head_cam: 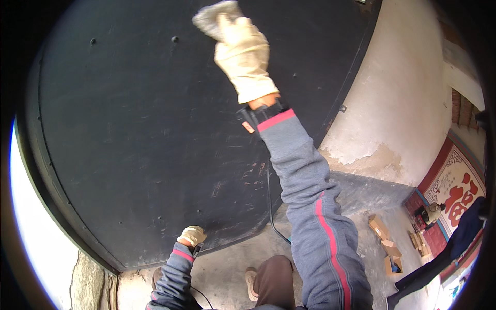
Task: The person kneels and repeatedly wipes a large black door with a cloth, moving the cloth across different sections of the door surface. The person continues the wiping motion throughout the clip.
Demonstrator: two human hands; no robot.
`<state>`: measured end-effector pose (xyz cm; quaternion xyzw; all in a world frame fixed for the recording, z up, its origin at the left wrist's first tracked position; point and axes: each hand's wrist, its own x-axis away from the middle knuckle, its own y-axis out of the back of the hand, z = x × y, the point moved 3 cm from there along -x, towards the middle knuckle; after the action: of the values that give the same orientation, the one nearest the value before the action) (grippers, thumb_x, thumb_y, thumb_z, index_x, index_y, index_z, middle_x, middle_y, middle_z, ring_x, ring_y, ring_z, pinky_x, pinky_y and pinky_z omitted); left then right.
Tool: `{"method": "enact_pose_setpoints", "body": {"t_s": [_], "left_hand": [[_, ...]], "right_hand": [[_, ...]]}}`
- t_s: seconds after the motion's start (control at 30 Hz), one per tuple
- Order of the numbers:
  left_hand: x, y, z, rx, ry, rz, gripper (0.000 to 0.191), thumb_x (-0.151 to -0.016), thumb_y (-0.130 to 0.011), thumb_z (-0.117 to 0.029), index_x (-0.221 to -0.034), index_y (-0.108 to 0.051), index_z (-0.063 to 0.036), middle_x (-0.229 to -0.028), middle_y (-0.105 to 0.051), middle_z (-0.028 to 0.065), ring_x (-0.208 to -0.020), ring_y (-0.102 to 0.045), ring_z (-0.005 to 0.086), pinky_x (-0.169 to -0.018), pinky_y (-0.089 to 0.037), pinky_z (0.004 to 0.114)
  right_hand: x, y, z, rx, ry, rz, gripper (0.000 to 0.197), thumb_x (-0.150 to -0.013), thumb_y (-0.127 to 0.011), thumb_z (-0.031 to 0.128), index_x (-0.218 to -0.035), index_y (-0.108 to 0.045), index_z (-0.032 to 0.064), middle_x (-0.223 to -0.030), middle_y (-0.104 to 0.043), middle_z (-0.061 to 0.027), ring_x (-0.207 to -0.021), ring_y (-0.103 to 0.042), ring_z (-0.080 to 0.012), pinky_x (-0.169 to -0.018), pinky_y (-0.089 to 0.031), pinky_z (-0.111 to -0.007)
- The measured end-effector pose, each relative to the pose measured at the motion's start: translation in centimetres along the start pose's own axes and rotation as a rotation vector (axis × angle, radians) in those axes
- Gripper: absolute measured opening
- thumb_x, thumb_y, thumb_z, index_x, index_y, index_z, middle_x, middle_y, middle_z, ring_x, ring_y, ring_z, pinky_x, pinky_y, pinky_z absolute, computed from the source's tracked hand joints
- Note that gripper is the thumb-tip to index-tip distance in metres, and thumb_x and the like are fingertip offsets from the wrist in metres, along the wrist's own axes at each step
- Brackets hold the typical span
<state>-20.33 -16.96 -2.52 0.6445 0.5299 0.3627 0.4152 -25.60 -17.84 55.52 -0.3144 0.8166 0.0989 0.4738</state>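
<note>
A large dark metal door panel (147, 128) with rivets and pale scuff marks stands before me. My right hand (245, 54), in a cream glove, reaches high up against it and holds a crumpled grey cloth (217, 18); hand and cloth are slightly blurred. Low down, near the panel's bottom edge, is my left hand (192, 235), also gloved; its fingers are partly hidden, and whether they grip anything does not show. A black device with a strap is around my right wrist, and a dark cable (270, 201) hangs beside that sleeve.
To the right is a whitewashed wall (391, 97) with peeling plaster. Opened cardboard boxes (393, 265) lie on the concrete floor (360, 232). A person (434, 213) is farther off, by a red-patterned wall panel (457, 186). Bright daylight shows past the door frame at left.
</note>
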Motion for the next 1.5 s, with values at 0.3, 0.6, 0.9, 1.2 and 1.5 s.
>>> {"method": "enact_pose_setpoints", "body": {"t_s": [0.3,0.6,0.9,1.2,1.5], "left_hand": [[-0.7,-1.3,0.5,-0.025,-0.040,-0.024,0.038,-0.087,-0.057,-0.040,-0.091,-0.074,-0.0065,-0.098,-0.073,0.0156,-0.098,-0.068,0.0346,-0.087,-0.053,0.044],[-1.3,1.2,-4.6,0.494,-0.065,-0.141,0.040,-0.095,-0.060,-0.045,-0.108,-0.069,-0.0087,-0.105,-0.071,0.0086,-0.097,-0.067,0.0268,-0.078,-0.054,0.038],[-2.7,0.8,-11.1,1.611,-0.142,0.215,0.048,-0.100,-0.058,-0.044,-0.125,-0.062,-0.0044,-0.119,-0.065,0.0038,-0.106,-0.061,0.0136,-0.094,-0.050,0.032],[-2.7,-0.8,-14.4,1.847,-0.132,0.369,0.058,-0.098,-0.058,-0.047,-0.135,-0.054,-0.0026,-0.124,-0.065,0.0115,-0.107,-0.065,0.0227,-0.094,-0.053,0.037],[0.2,2.4,-17.2,1.601,-0.087,-0.033,0.032,-0.093,-0.069,-0.020,-0.117,-0.065,0.0002,-0.107,-0.070,0.0078,-0.089,-0.066,0.0156,-0.080,-0.054,0.030]], "right_hand": [[12.2,2.6,-18.5,-0.422,-1.386,0.246,0.048,-0.099,-0.047,0.052,-0.101,-0.063,0.0062,-0.060,-0.060,-0.0134,-0.055,-0.067,-0.0280,-0.049,-0.053,-0.035],[37.1,14.1,-5.4,-0.827,-1.258,0.785,0.027,-0.086,-0.067,0.022,-0.093,-0.066,-0.0041,-0.084,-0.071,-0.0211,-0.076,-0.070,-0.0245,-0.067,-0.054,-0.037],[48.7,21.6,10.2,-1.615,-2.256,0.624,0.041,-0.093,-0.061,0.021,-0.127,-0.059,0.0001,-0.115,-0.068,-0.0080,-0.102,-0.065,-0.0180,-0.094,-0.050,-0.032],[49.3,21.7,8.2,-1.418,-1.992,0.807,0.031,-0.086,-0.068,0.021,-0.109,-0.068,0.0001,-0.100,-0.071,-0.0047,-0.091,-0.063,-0.0153,-0.087,-0.048,-0.029],[49.6,22.5,9.9,-1.177,-1.715,0.834,0.031,-0.089,-0.070,0.022,-0.110,-0.067,0.0000,-0.095,-0.072,-0.0075,-0.080,-0.066,-0.0153,-0.074,-0.052,-0.031]]}}
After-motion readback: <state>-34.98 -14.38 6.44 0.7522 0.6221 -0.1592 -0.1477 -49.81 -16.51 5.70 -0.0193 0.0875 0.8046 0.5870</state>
